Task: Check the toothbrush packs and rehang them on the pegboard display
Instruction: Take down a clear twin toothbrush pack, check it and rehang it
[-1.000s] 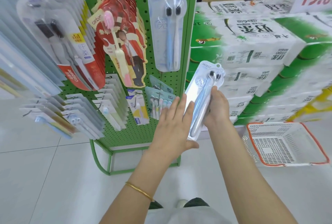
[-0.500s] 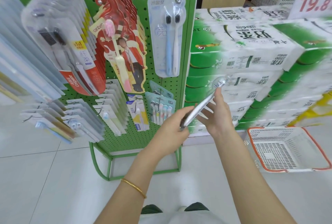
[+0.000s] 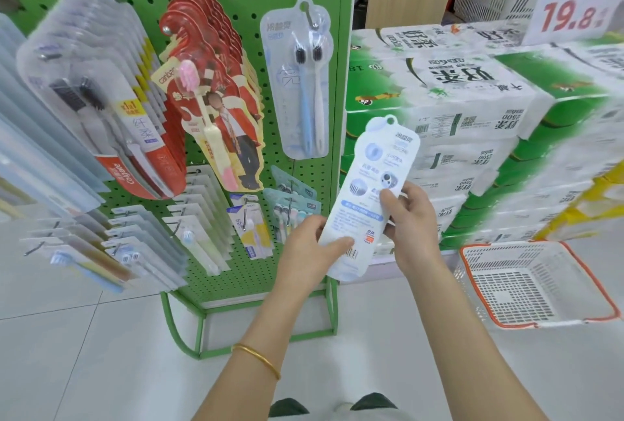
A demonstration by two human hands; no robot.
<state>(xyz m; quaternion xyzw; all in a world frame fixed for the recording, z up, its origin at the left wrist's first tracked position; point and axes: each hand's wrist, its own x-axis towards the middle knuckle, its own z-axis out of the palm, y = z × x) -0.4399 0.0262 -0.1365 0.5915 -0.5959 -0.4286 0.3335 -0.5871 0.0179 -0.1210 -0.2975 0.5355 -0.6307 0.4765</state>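
A shop aisle with a pale tiled floor [image 3: 101, 353]: a green pegboard display [image 3: 337, 82] stands on the left, a stack of green-and-white tissue packs [image 3: 472, 99] on the right, and a white basket [image 3: 526, 285] with an orange rim sits on the floor beside the stack. The toothbrush pack [image 3: 371, 177] is held in the air just right of the pegboard's edge, in front of the tissue packs. Its printed back faces the camera, hang hole uppermost, top leaning slightly right. The left grip [image 3: 304, 245] pinches its lower left edge, thumb laid across the face near the barcode and fingers behind. The right grip [image 3: 408, 221] pinches the right edge at mid-height, thumb on the face. The lower half of the pack lies between the two grips and the upper half stands free above them. A matching pack [image 3: 299, 82] hangs on a peg up and to the left, well apart from the held one.
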